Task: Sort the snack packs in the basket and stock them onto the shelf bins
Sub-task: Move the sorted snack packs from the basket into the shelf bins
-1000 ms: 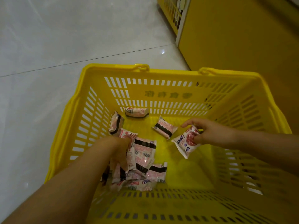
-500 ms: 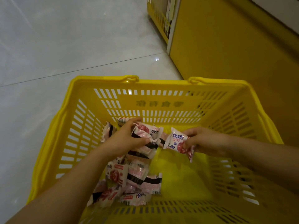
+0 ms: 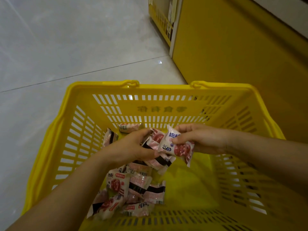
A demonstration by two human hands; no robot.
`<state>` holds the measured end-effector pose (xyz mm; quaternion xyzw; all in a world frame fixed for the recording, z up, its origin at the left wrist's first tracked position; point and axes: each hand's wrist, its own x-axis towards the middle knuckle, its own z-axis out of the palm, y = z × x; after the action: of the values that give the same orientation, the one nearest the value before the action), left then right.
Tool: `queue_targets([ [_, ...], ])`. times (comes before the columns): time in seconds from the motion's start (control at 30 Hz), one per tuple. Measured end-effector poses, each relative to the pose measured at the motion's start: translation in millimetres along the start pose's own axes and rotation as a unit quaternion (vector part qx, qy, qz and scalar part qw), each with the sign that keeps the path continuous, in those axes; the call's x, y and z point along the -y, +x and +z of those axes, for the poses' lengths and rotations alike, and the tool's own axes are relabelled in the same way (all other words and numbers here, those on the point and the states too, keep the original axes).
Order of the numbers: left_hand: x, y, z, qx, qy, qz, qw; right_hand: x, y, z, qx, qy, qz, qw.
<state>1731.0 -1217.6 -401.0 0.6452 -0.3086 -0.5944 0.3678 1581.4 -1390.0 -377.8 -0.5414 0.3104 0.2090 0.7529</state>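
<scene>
Pale glossy floor [image 3: 66,47] fills the upper left, with a dark grout line [image 3: 83,73] cutting across it and a big plain yellow panel [image 3: 233,55] upper right.

dim indoor light | glare spot on floor [image 3: 160,62] | wide-angle edge bending

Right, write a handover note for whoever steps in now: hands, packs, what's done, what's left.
Left hand: grips a bunch of pink snack packs above the basket.
Right hand: pinches one blue-lettered pack, held against that bunch.
Loose pile lies on the basket floor near the person; two more packs lie by the far wall.
Done: a handful picked up and being sorted.
Left: sort the rest, then stock all packs into the shelf bins; no pack seen moving there yet.
</scene>
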Motion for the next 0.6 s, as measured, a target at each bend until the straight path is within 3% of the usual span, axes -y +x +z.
queue_targets([
  [0.1,-5.9,-4.9,-8.4,-0.032,0.048,0.015,0.998,1.0,0.9,-4.6,-0.06,0.029,0.002,0.998],
  [0.2,-7.6,-5.6,-19.1,-0.057,0.023,-0.001,0.998,-4.5,-2.2,-11.5,-0.14,0.072,-0.003,0.987],
  [0.37,-1.3,1.3,-18.0,-0.151,0.008,0.009,0.988,-15.1,-10.2,-16.5,-0.155,0.103,0.014,0.982],
  [0.6,-5.9,-3.0,-12.3,-0.059,0.023,0.018,0.998,-18.1,-8.0,-8.0,-0.141,0.108,0.034,0.984],
])
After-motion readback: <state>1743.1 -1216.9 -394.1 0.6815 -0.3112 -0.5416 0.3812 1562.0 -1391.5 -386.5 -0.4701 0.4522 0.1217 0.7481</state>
